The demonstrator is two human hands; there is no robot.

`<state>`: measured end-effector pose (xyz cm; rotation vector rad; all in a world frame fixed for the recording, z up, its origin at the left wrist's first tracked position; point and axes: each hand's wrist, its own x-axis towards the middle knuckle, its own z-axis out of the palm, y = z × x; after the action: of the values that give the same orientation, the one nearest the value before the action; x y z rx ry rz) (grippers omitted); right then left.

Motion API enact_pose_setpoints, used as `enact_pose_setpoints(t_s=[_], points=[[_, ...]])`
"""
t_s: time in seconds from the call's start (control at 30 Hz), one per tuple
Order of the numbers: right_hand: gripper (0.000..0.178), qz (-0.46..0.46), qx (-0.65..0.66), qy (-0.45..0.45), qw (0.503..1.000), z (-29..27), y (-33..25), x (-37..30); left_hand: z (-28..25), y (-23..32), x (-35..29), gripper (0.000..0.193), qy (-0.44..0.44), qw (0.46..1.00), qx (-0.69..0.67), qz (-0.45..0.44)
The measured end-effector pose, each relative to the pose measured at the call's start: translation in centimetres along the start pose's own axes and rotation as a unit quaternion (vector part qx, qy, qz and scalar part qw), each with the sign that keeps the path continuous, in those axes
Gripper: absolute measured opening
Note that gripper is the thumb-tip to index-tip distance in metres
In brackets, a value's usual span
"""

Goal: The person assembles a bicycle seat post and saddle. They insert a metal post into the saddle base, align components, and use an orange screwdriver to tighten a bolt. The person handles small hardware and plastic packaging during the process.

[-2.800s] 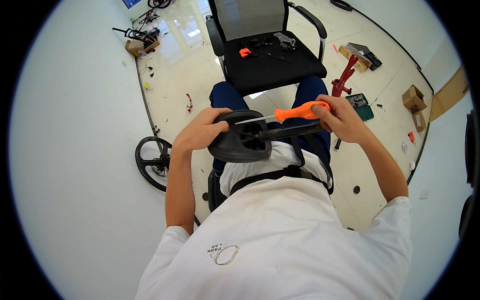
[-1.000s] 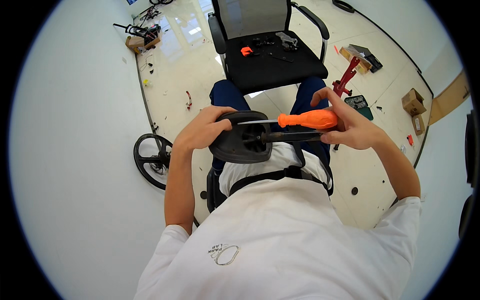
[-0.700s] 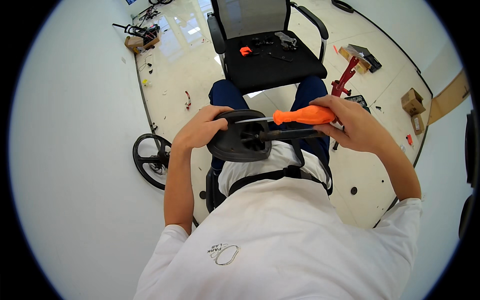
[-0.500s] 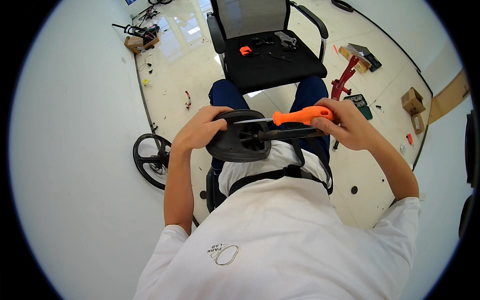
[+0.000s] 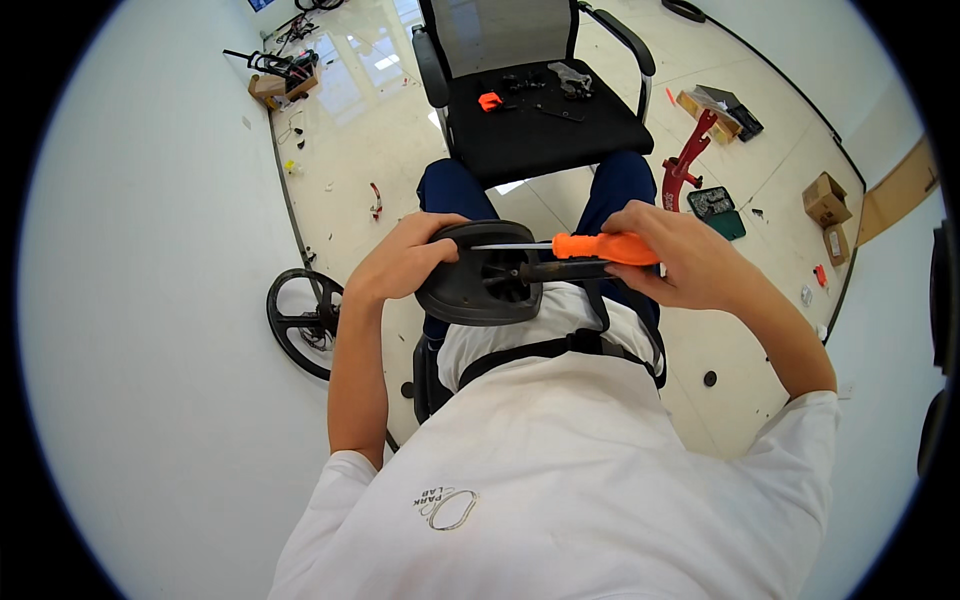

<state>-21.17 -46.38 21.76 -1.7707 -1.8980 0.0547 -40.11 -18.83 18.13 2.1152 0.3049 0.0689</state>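
A black bicycle saddle (image 5: 470, 295) is held over my lap with its underside up, and a dark seat post (image 5: 570, 270) runs from it toward the right. My left hand (image 5: 408, 258) grips the saddle's left end, thumb pressed on the underside. In my right hand (image 5: 690, 255) is a screwdriver (image 5: 590, 246) with an orange handle, lying nearly level above the post. Its thin shaft points left across the saddle, the tip close to my left thumb. Whether the tip touches the saddle, I cannot tell. My right fingers partly hide the post's far end.
Ahead stands a black office chair (image 5: 550, 140) carrying an orange part (image 5: 489, 102), small dark pieces and a plastic bag (image 5: 570, 80). A red frame (image 5: 684, 165) and green case (image 5: 730, 222) lie right, near a cardboard box (image 5: 826, 202). A black wheel (image 5: 285, 335) leans left.
My right hand has shifted its grip on the screwdriver, fingers now further along the top of the handle. The screwdriver sits slightly further right. My left hand and the saddle have barely moved.
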Motion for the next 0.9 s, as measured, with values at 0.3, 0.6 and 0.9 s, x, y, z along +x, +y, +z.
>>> enact_pose_setpoints(t_s=[0.3,0.6,0.9], points=[[0.031,0.038,0.004,-0.037,0.999,0.2,-0.1,0.2,-0.1,0.9,0.0,0.049,-0.010,1.000,0.005,0.005],[0.035,0.330,0.315,-0.060,0.888,-1.3,-1.3,2.0,0.5,1.2,-0.2,0.047,-0.011,0.998,0.056,0.001],[0.051,0.148,0.166,-0.081,0.972,-1.4,-0.8,0.2,0.2,-0.5,0.6,0.047,-0.021,0.999,0.021,-0.020]])
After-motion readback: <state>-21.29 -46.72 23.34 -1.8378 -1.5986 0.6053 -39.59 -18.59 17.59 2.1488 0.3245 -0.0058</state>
